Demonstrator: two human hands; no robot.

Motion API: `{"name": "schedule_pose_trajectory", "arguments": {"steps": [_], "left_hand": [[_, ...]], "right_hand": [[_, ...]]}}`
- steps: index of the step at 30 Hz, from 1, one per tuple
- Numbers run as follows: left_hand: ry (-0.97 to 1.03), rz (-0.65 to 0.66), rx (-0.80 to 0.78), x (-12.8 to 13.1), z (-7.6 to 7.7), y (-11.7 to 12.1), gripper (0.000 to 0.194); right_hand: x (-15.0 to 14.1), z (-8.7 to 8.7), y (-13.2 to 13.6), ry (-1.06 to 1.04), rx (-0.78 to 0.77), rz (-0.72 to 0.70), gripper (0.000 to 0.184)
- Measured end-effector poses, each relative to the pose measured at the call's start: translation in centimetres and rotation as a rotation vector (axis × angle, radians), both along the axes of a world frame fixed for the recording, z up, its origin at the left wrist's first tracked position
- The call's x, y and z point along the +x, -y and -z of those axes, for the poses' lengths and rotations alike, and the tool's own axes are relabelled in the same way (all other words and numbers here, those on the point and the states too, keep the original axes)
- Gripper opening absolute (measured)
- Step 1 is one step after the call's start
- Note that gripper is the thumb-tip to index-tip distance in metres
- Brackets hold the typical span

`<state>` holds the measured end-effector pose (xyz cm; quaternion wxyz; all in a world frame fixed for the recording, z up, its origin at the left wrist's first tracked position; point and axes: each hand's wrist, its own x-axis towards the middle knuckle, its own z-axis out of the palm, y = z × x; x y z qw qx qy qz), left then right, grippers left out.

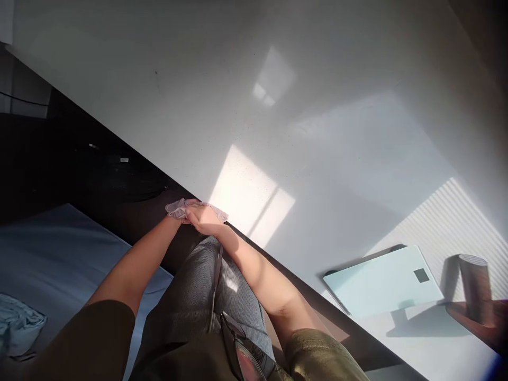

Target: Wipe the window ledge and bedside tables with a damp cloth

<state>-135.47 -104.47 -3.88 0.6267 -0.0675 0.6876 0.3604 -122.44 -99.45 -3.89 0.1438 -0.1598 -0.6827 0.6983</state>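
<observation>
Head view: our hands are pressed together just off the counter (337,174) edge, right hand (205,218) over left hand (186,219). Thin pinkish cloth (175,208) is bunched at both; can't tell which fingers pinch it. Risk: a loose end could snag on the edge, or the cloth could slip down if our grip is slack. Text: none readable; white label (124,159) in the shadow is too small.

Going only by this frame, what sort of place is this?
Probably a bedroom or similar room: a pale table catching patches of sunlight, and near it a blue, cloth-covered surface, perhaps a bed.
</observation>
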Motion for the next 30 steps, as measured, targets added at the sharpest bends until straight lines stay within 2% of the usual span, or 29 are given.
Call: {"name": "schedule_pose_trajectory", "arguments": {"steps": [2,3,6,10,12,16,20,26,30], "left_hand": [[0.102,-0.001,-0.013,-0.1,-0.3,0.9,0.024],[0.153,0.001,-0.021,0.0,-0.7,1.3,0.022],[0.361,0.01,0.018,0.2,-2.3,1.9,0.024],[0.747,0.04,0.239,1.5,-4.4,0.8,0.032],[0.799,0.064,0.3,2.6,-5.0,-0.6,0.038],[0.793,0.144,0.328,4.8,-6.1,-3.8,0.043],[0.74,0.235,0.36,7.0,-7.3,-6.2,0.044],[0.362,0.421,0.363,10.2,-8.3,-8.1,0.035],[0.221,0.399,0.36,11.6,-8.2,-8.9,0.039]], "right_hand": [[0.9,-0.5,-0.4,0.06,-0.375,0.058,0.045],[1.6,-0.7,-0.7,0.076,-0.49,0.082,0.051],[4.4,-1.5,-1.7,0.054,-0.697,0.14,0.064],[8.7,-2.6,-3.1,-0.057,-1.176,0.36,0.05],[10.8,-3.0,-3.6,-0.121,-1.312,0.483,0.042],[14.3,-3.4,-4.5,-0.214,-1.396,0.685,0.033],[16.2,-4.1,-5.4,-0.282,-1.45,0.758,0.036],[17.5,-4.6,-6.3,-0.395,-1.506,0.835,0.034],[18.9,-3.5,-6.4,-0.438,-1.488,0.869,0.032]]}}
